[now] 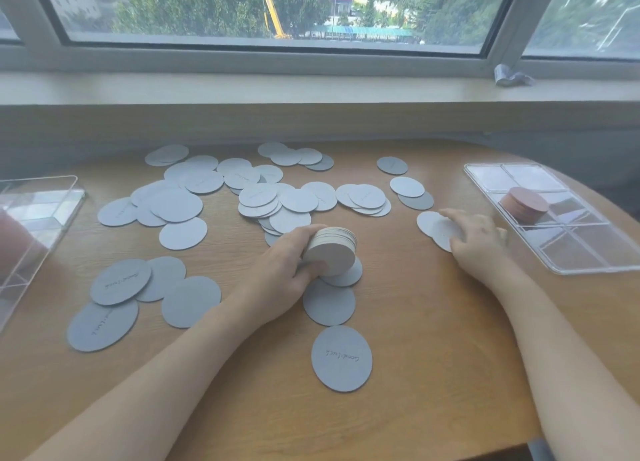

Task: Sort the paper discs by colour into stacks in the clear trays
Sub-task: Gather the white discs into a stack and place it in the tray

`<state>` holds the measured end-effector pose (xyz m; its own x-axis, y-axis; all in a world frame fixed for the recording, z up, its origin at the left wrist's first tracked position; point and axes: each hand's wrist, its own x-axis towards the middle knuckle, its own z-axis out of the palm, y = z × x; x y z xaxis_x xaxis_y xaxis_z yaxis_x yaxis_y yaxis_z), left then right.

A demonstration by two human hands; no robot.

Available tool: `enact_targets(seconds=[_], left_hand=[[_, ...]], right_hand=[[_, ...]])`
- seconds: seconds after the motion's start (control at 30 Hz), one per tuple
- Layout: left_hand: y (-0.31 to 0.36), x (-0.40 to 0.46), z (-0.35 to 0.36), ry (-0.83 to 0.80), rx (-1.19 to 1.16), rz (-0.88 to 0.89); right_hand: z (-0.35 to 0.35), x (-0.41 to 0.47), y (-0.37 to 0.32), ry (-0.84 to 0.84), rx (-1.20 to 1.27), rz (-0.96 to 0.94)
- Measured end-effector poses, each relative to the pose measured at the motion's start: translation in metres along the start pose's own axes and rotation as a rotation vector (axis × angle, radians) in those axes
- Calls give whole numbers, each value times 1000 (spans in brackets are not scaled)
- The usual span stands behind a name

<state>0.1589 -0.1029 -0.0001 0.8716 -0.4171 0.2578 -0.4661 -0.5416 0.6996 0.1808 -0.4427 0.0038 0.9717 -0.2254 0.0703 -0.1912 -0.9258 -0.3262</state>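
The step in hand is judged to be the gathering of loose grey discs into a hand-held pile before it is set in a tray. A stack of pale discs [331,250] is gripped edgewise in the left hand [277,280], fingers curled round its far side and thumb against the near face, just above two grey discs [329,301] lying on the wooden table [415,356]. The right hand [476,242] is laid on a pair of grey discs [437,228], fingers bent over them (whether they are pinched or only pressed cannot be told). Just beyond the right hand lies the clear divided tray [568,253], one compartment holding a reddish-brown stack [525,205]. Many scattered grey discs [277,197] remain beyond both hands; a second clear tray [38,211] sits well left of the left hand. The next move probably calls for those two discs to be lifted and added to the held stack
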Motion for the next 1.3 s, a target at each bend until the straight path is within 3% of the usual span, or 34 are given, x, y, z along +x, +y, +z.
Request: enact_targets(seconds=[0.23,0.53,1.0,1.3], left_hand=[[1,-1,0,-1,6,-10],[2,-2,-1,-11,-11,-21],[-2,0,0,-17,-12,-40],[-6,2,3,17,-6,-52]], right_hand=[[5,1,-7,85,92,-127],[6,-5,-22,-66,-56,-156],[4,-30,-51,-109,524,-243],[7,-26,-120,114,903,-246]])
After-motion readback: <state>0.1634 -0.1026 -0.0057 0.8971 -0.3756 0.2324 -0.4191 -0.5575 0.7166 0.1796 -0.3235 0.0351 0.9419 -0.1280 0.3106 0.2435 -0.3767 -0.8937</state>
